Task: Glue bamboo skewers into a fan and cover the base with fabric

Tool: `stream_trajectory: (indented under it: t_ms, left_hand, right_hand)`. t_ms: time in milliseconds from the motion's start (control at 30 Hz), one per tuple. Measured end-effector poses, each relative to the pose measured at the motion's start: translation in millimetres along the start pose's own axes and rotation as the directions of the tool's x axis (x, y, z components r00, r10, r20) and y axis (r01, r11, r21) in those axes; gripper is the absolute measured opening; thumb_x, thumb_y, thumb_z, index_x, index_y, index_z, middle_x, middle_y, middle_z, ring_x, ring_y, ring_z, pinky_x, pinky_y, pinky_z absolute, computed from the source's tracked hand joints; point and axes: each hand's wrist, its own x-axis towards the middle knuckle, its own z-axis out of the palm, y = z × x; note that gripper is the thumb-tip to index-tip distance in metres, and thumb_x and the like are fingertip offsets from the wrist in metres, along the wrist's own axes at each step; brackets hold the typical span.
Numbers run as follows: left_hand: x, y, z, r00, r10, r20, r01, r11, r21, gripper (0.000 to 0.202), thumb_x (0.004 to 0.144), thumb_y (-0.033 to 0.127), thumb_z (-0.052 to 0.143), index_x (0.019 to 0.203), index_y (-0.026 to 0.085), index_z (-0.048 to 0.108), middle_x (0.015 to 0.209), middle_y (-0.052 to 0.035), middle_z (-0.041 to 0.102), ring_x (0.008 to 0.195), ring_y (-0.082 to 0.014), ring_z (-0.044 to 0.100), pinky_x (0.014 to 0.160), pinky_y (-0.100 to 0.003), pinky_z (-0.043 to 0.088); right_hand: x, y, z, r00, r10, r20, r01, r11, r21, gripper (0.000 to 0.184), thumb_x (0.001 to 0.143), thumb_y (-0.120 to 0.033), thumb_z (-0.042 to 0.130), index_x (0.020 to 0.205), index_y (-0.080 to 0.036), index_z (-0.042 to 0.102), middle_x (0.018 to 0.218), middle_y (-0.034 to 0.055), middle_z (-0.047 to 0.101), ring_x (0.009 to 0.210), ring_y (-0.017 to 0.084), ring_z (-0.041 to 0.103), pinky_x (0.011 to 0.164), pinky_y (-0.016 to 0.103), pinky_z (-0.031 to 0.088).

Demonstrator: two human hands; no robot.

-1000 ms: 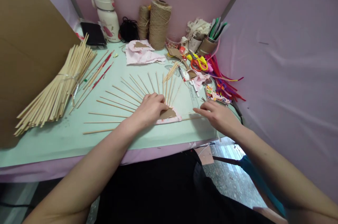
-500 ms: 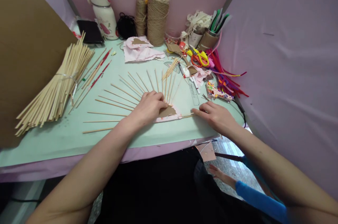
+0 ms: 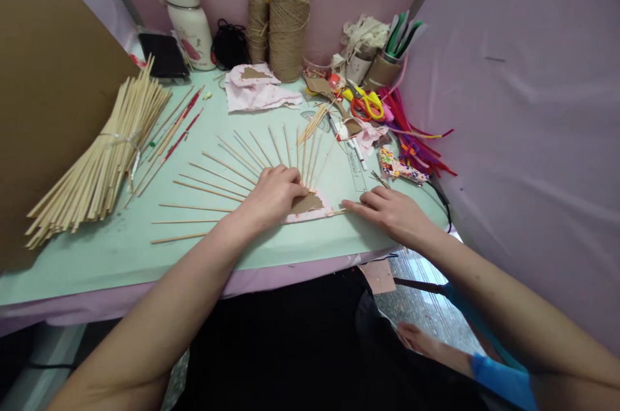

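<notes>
Thin pale wooden sticks [image 3: 208, 190] fan out from a rounded brown cardboard piece [image 3: 307, 204] edged in pink patterned fabric [image 3: 310, 216] as we look down on a pale green bench [image 3: 111, 262]. We see the left hand [image 3: 274, 193] resting at the cardboard's upper left, hiding the inner ends of several sticks, its grip bent with thumb and fingertips close together; whether it pinches anything, we cannot tell. Most of the bare cardboard shows just to the right of that grip. Across from it, we find the right hand [image 3: 394, 212] low over the bench, index finger stretched toward the fabric, other fingers curled. Its fingertip is at a slim pale stick [image 3: 338, 211] jutting from the fabric's right end, though we cannot tell whether this grip pinches it. The cardboard lies between both hands, nearer the left. Beyond the right hand we spot a clear ruler [image 3: 357, 173] and yellow-handled scissors [image 3: 374, 105]; at far left lies a tied bundle of pale wooden sticks [image 3: 99, 159].
</notes>
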Motion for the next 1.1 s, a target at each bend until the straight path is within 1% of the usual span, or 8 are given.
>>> stream_trajectory:
  t_ms: [100, 233, 500, 767, 967, 1100]
  left_hand:
    - [0.1, 0.1, -0.1, 1.0, 0.005, -0.001, -0.005, 1.0, 0.007, 0.025, 0.094, 0.029, 0.052, 0.102, 0.027, 0.076, 0.097, -0.0081, 0.061, 0.095, -0.0245, 0.049, 0.082, -0.04, 0.032]
    - [0.1, 0.5, -0.5, 1.0, 0.007, -0.01, -0.007, 1.0, -0.006, 0.027, 0.095, 0.033, 0.05, 0.101, 0.027, 0.076, 0.096, -0.0083, 0.06, 0.095, -0.0244, 0.049, 0.082, -0.04, 0.033]
    - [-0.2, -1.6, 2.3, 1.0, 0.012, -0.024, -0.013, 1.0, -0.022, 0.031, 0.097, 0.031, 0.045, 0.101, 0.027, 0.076, 0.095, -0.0086, 0.06, 0.093, -0.0243, 0.049, 0.082, -0.041, 0.033]
    - [0.4, -2.3, 2.6, 1.0, 0.014, -0.017, -0.015, 1.0, -0.017, 0.031, 0.097, 0.032, 0.045, 0.1, 0.027, 0.076, 0.095, -0.0084, 0.06, 0.093, -0.0244, 0.049, 0.081, -0.041, 0.032]
    - [0.3, -2.6, 2.9, 0.999, 0.018, -0.028, -0.019, 1.0, -0.02, 0.032, 0.097, 0.03, 0.045, 0.1, 0.027, 0.076, 0.095, -0.0088, 0.06, 0.093, -0.0242, 0.049, 0.081, -0.041, 0.032]
    - [0.2, -2.3, 2.3, 1.0, 0.017, -0.022, -0.017, 1.0, -0.017, 0.028, 0.095, 0.03, 0.049, 0.101, 0.027, 0.076, 0.096, -0.0084, 0.06, 0.094, -0.0248, 0.049, 0.081, -0.04, 0.032]
  right_hand:
    - [0.4, -1.3, 1.4, 0.999, -0.033, 0.01, 0.033, 0.999, -0.021, 0.046, 0.097, -0.01, 0.042, 0.141, -0.025, 0.043, 0.097, 0.0077, 0.064, 0.086, 0.021, 0.051, 0.067, 0.031, 0.036]
    - [1.0, -2.3, 2.6, 0.999, -0.042, 0.005, 0.042, 0.998, -0.047, 0.05, 0.095, -0.011, 0.044, 0.142, -0.028, 0.041, 0.099, 0.0074, 0.064, 0.086, 0.021, 0.051, 0.067, 0.031, 0.035]
    - [3.7, -4.7, -3.4, 0.999, -0.053, 0.006, 0.054, 0.994, -0.099, 0.048, 0.094, -0.013, 0.047, 0.139, -0.029, 0.045, 0.099, 0.0076, 0.063, 0.082, 0.021, 0.05, 0.065, 0.032, 0.033]
    - [4.5, -5.3, -2.0, 0.997, -0.074, 0.017, 0.076, 0.989, -0.129, 0.048, 0.094, -0.012, 0.048, 0.139, -0.028, 0.044, 0.099, 0.007, 0.064, 0.082, 0.022, 0.05, 0.063, 0.033, 0.03]
    - [4.9, -5.0, -0.4, 0.997, -0.074, 0.008, 0.075, 0.991, -0.107, 0.049, 0.092, -0.012, 0.049, 0.139, -0.027, 0.045, 0.1, 0.007, 0.064, 0.082, 0.022, 0.051, 0.063, 0.032, 0.031]
    - [2.4, -6.3, 1.0, 0.998, -0.063, -0.004, 0.062, 0.995, -0.076, 0.051, 0.092, -0.012, 0.049, 0.14, -0.026, 0.044, 0.105, 0.0082, 0.065, 0.086, 0.022, 0.054, 0.068, 0.032, 0.036]
